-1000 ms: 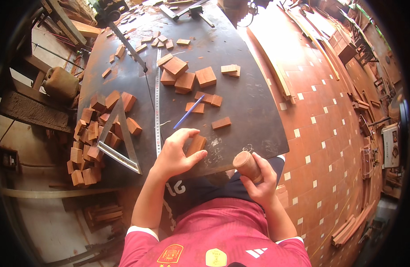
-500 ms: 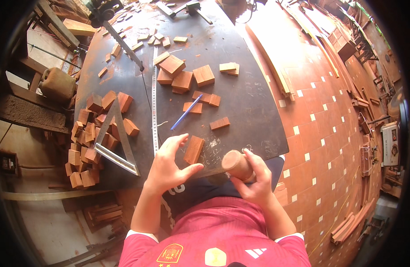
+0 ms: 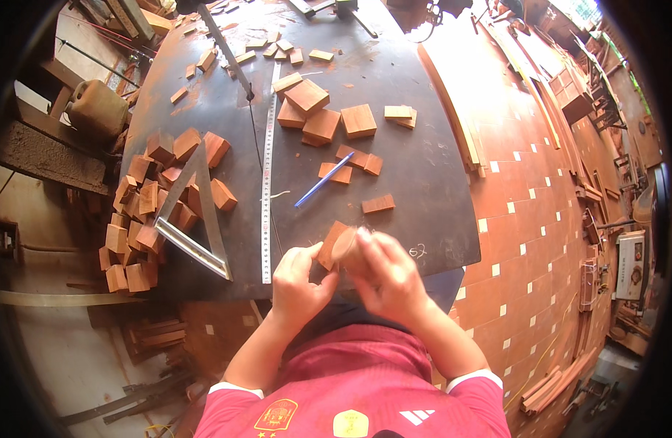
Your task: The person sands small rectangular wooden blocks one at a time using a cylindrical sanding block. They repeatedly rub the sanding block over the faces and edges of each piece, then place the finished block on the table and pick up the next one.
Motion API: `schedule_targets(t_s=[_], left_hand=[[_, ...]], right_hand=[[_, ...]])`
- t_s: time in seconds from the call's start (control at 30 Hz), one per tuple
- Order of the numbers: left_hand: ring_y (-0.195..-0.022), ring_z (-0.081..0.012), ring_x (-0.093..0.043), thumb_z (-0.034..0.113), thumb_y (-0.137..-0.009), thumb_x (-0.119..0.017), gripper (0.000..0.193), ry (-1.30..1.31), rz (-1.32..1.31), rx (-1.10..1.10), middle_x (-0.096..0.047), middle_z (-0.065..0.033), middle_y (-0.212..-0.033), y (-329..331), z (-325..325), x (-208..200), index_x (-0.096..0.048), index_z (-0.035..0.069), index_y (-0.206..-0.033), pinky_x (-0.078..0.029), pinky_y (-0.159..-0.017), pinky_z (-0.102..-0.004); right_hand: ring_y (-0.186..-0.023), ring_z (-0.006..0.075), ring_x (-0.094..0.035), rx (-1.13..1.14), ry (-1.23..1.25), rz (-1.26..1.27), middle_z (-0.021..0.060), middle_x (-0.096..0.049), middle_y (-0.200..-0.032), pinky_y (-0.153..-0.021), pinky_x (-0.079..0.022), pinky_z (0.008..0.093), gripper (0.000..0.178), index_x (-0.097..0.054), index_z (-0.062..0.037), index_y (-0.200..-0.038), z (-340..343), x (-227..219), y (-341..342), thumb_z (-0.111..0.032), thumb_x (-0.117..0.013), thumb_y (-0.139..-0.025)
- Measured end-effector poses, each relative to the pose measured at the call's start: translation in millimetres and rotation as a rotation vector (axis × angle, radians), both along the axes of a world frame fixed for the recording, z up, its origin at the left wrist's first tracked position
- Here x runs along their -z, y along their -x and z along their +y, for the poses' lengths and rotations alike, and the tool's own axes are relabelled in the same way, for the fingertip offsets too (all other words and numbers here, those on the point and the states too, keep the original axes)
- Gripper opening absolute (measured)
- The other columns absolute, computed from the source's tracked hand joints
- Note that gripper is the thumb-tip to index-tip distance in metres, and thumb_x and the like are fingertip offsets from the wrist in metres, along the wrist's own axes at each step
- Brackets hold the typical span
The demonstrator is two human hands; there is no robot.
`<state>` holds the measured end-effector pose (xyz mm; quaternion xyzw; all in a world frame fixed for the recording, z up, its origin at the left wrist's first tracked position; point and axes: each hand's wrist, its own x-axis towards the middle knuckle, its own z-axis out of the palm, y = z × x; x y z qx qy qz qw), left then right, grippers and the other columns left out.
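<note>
Two hands have come together low in the middle of the frame. A moment ago they were apart. Now the left hand point(image 3: 298, 281) grips the flat wood block point(image 3: 329, 244), and the right hand point(image 3: 391, 281) presses the round wood piece point(image 3: 348, 247) against it, above the dark table point(image 3: 423, 175).

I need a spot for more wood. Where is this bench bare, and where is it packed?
Bare top lies right of the blue pen, around the lone small block, out to the bench edge. A narrower strip runs between the ruler and the metal square. The left edge is crowded by the block pile.
</note>
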<state>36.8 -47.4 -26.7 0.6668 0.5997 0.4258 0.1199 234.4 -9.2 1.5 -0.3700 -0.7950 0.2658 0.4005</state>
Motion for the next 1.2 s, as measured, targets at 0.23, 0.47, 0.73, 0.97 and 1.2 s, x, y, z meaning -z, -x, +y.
schedule_targets(t_s=[0.23,0.47,0.73,0.97,1.2], left_hand=[[-0.085,-0.0370,-0.072,0.007,-0.076,-0.086,0.045,-0.020,0.031,0.044,-0.073,-0.0180,-0.095,2.8,-1.3,2.5,-0.071,-0.002,-0.117,-0.060,-0.076,-0.0436],[-0.083,-0.0348,-0.072,0.007,-0.076,-0.087,0.045,-0.031,0.045,0.033,-0.073,-0.0167,-0.094,0.4,-2.3,4.2,-0.072,-0.003,-0.118,-0.059,-0.074,-0.0426],[-0.081,-0.0333,-0.071,0.006,-0.077,-0.086,0.045,-0.008,0.067,0.033,-0.072,-0.0161,-0.092,-1.5,-3.9,-0.9,-0.072,-0.004,-0.119,-0.059,-0.072,-0.0411],[-0.077,-0.0334,-0.070,0.004,-0.075,-0.085,0.046,-0.028,0.050,0.051,-0.070,-0.0157,-0.088,-1.2,-2.0,1.6,-0.073,-0.004,-0.119,-0.058,-0.070,-0.0404],[-0.077,-0.0324,-0.071,0.005,-0.076,-0.086,0.044,-0.030,0.041,0.043,-0.070,-0.0150,-0.087,-3.6,0.2,-1.4,-0.073,-0.004,-0.117,-0.058,-0.070,-0.0405]], right_hand=[[-0.106,0.0460,-0.068,0.046,-0.015,-0.020,0.0269,-0.065,-0.124,-0.094,-0.058,0.0491,0.073,-0.056,0.0023,-0.148,16.2,2.7,-2.5,-0.005,-0.085,-0.082],[-0.106,0.0453,-0.068,-0.044,-0.089,-0.060,0.0269,-0.066,-0.123,-0.094,-0.058,0.0492,0.074,-0.057,0.0040,-0.148,12.1,6.6,-8.4,-0.005,-0.086,-0.080],[-0.107,0.0467,-0.070,-0.094,0.006,-0.046,0.0289,-0.068,-0.120,-0.094,-0.060,0.0491,0.073,-0.060,0.0061,-0.143,-9.0,2.6,-5.7,-0.001,-0.089,-0.076],[-0.104,0.0426,-0.069,-0.149,-0.016,-0.024,0.0261,-0.066,-0.120,-0.092,-0.058,0.0478,0.069,-0.059,0.0040,-0.144,-16.2,2.8,2.9,-0.008,-0.087,-0.082],[-0.101,0.0446,-0.069,-0.100,-0.047,-0.032,0.0271,-0.066,-0.118,-0.091,-0.059,0.0484,0.073,-0.058,0.0045,-0.147,-8.1,-1.9,0.8,-0.007,-0.087,-0.081]])
